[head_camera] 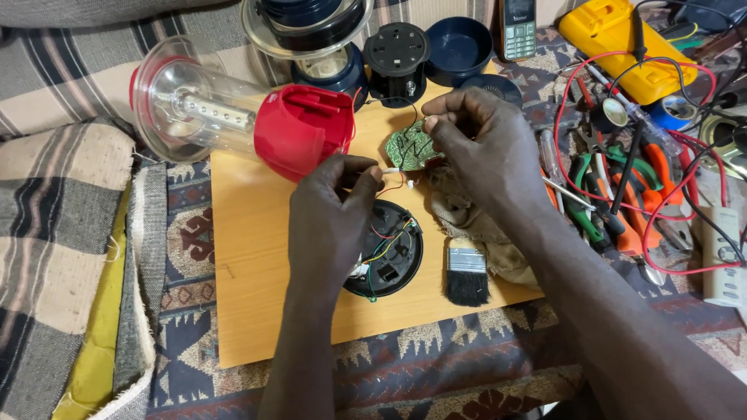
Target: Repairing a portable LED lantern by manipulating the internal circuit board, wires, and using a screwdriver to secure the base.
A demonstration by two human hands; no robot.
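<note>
- A light wooden board (257, 257) lay on a patterned rug (436, 365), with striped and checked cloth along the rug's left edge.
- At the board's far left corner a red lantern (233, 117) lay on its side, its clear cover pointing left; it appeared already taken apart.
- The left hand (331, 218), near the board's middle, pinched a small white connector (391, 169) on thin red wires, fingers closed narrow around it.
- Beneath that hand sat the round black base (389, 253), open, its coloured wires exposed; nothing looked reassembled.
- The right hand (478, 136), arched over from the right edge, gripped the green circuit board (408, 148) between fingertips, just beside the connector.
- A black-bristled brush (467, 272) and a rag (475, 218) rested by the near right edge.
- Off the board to the right lay pliers (646, 179), red leads and a yellow meter (615, 39).
</note>
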